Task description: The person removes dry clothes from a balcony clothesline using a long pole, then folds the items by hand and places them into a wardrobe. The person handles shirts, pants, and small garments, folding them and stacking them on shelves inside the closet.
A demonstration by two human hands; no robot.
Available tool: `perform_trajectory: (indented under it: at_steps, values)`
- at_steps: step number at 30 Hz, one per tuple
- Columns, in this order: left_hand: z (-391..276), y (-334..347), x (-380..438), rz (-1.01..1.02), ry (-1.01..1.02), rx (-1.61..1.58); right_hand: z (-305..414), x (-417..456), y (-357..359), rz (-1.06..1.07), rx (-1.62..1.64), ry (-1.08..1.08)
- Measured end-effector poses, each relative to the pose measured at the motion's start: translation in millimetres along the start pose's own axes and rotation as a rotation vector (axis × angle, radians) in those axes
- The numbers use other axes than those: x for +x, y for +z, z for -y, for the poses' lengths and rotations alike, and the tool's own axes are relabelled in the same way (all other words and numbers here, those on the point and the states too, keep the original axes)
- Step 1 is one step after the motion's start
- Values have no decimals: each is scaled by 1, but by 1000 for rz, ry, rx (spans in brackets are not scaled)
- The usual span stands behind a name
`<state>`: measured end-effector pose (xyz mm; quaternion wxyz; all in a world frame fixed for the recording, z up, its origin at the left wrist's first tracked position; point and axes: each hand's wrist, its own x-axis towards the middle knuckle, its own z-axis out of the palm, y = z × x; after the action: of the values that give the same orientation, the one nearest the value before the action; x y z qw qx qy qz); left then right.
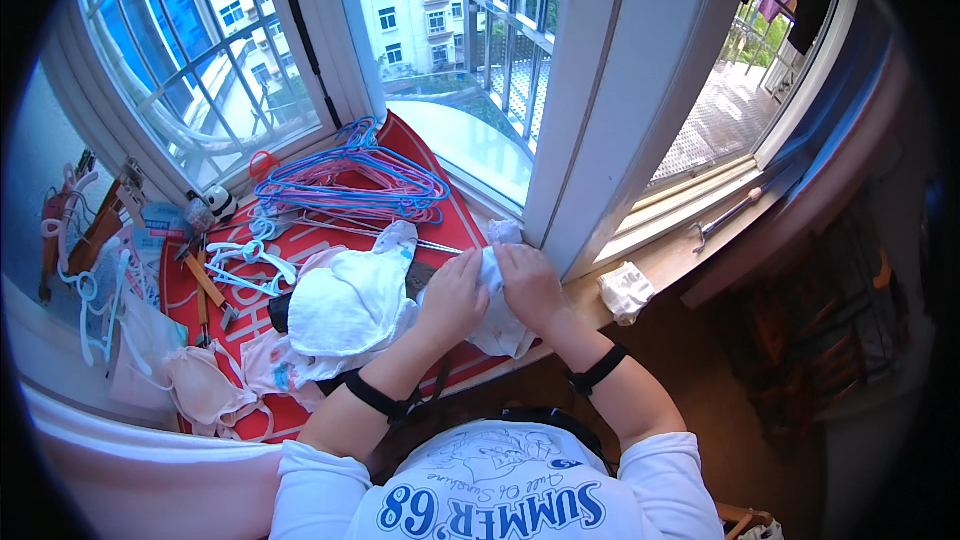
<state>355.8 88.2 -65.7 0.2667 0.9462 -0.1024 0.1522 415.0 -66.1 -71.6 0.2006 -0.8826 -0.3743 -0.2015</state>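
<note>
My left hand (454, 294) and my right hand (529, 281) are close together, both gripping a small pale cloth garment (490, 270) by its upper part. A whitish fabric piece (501, 330) lies just beneath them; whether it belongs to the held garment I cannot tell. Beside my left hand a crumpled white garment (345, 307) rests on top of other clothing. A pink garment with a coloured print (274, 369) and a beige bra (206, 388) lie further left. To the right of my right hand, a folded white cloth (628, 292) sits on the sill.
Blue and pink hangers (352, 184) are piled on a red mat (409, 139) with white lettering. Small light-blue hangers (251, 266) and wooden-handled clip hangers (204, 289) lie left. A white window post (611, 90) rises beyond my right hand. A hooked rod (727, 217) lies along the right sill.
</note>
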Motion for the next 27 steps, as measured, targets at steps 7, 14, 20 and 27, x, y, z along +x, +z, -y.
perform_trajectory:
  at_steps: [7,14,20,27]
  values:
    - [-57,-4,-7,-263,247,14,27,-22,-53,-19,1627,765]
    - [-90,15,-14,67,315,-229,7,-86,-94,84,1717,842]
    - [-86,11,-39,147,186,-94,-115,-96,-119,90,1472,895]
    - [-54,12,-76,113,-40,159,-208,-107,-50,246,132,551]
